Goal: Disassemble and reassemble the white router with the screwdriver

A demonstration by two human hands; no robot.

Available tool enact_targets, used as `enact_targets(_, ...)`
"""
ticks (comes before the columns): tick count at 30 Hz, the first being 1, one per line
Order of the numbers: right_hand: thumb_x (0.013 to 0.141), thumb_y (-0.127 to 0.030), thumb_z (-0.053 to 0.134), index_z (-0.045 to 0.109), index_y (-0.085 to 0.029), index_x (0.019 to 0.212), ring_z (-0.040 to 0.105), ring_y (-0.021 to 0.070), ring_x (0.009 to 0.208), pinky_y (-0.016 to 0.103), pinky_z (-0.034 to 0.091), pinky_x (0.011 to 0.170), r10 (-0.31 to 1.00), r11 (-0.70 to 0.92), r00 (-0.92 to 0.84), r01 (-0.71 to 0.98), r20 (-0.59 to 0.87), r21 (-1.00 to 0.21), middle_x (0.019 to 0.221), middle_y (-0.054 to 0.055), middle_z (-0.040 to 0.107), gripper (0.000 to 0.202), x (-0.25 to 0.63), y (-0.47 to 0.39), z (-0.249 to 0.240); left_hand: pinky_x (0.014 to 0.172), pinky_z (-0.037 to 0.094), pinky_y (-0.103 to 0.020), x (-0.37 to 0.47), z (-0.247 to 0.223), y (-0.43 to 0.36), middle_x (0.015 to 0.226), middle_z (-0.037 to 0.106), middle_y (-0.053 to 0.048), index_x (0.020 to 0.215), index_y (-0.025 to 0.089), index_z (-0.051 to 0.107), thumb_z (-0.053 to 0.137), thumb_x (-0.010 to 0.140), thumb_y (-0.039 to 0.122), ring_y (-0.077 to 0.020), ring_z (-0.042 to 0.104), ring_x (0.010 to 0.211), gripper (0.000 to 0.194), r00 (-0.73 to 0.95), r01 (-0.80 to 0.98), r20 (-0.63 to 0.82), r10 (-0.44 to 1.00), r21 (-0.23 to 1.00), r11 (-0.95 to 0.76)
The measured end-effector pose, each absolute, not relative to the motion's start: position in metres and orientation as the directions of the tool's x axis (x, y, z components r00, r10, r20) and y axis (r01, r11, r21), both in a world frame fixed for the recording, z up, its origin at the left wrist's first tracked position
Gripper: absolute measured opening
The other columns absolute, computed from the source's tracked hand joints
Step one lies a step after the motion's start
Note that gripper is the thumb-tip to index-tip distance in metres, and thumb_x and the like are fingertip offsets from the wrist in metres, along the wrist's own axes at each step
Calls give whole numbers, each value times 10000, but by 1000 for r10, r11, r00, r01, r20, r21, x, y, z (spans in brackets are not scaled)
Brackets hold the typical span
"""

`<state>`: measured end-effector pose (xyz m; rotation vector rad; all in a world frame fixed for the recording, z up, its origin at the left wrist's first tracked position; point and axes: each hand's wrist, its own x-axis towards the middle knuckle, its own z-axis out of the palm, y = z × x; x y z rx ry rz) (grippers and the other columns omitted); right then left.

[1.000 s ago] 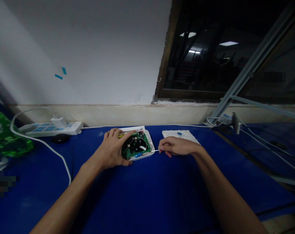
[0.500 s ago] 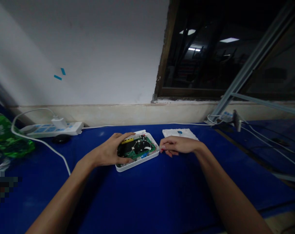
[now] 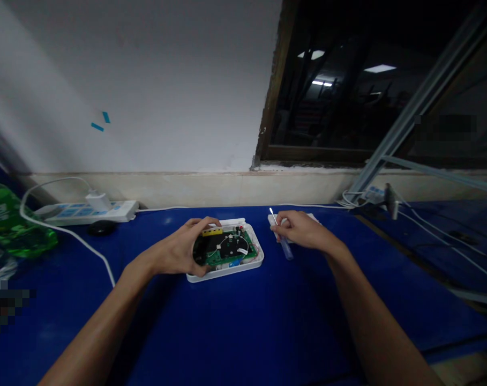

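1. Centre: white casing (image 3: 227, 274), green-and-black circuit board (image 3: 249, 239), yellow strip (image 3: 212, 232), bright blue component (image 3: 234, 263).
2. Right of centre: screwdriver (image 3: 286, 250), its handle clear with a bluish tint.
3. Bottom: plain deep-blue tabletop (image 3: 243, 332).
4. Left edge: green bag (image 3: 2, 214), paler green markings; white power strip (image 3: 125, 210), light-blue patches.
5. Upper left: greyish-white wall (image 3: 166, 86), teal tape pieces (image 3: 97, 127).

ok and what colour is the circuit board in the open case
Green, with black areas; the head view shows it.
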<state>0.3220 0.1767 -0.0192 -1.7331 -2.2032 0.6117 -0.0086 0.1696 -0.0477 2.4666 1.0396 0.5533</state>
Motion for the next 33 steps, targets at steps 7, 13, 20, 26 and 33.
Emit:
enact_targets(7,811,-268,696,665,-163,776,681,263,815,306,414,652,992,72,-44,968,120,-240,819,133,727,115,278,187,-62,997,418,-439,-8,-47,172,1298,563,-51,1388,303,394,791,628,261,-293,520,1170,859,683,537,176,709,537,-651)
enact_targets(13,846,-271,667,672,-165,735,653,235,745,312,408,644,978,157,-112,952,177,-262,766,112,701,153,281,186,-61,970,404,-427,-5,-46,173,1256,591,-34,1366,313,415,811,621,259,-287,538,1139,846,686,529,165,708,556,-642)
enact_targets(20,892,-269,668,722,-216,905,602,186,972,299,453,873,862,502,-398,760,314,-413,980,57,647,77,267,188,-65,991,376,-462,-5,-46,173,1261,582,-58,1368,292,422,810,626,278,-317,520,1164,838,693,520,158,703,565,-640)
enact_targets(26,903,-205,655,670,-173,895,531,242,1024,401,429,942,824,557,-427,730,373,-395,1035,102,588,36,259,191,-87,1010,369,-481,-5,-48,174,1284,575,-67,1372,280,419,810,633,279,-324,517,1183,836,696,513,172,698,561,-649)
enact_targets(33,925,-125,584,611,-188,889,578,213,945,358,460,873,792,611,-521,675,319,-413,938,62,638,78,265,191,-77,1098,349,-505,-10,-46,174,1450,484,-101,1498,273,348,819,670,324,-338,459,1308,954,696,503,114,709,628,-594)
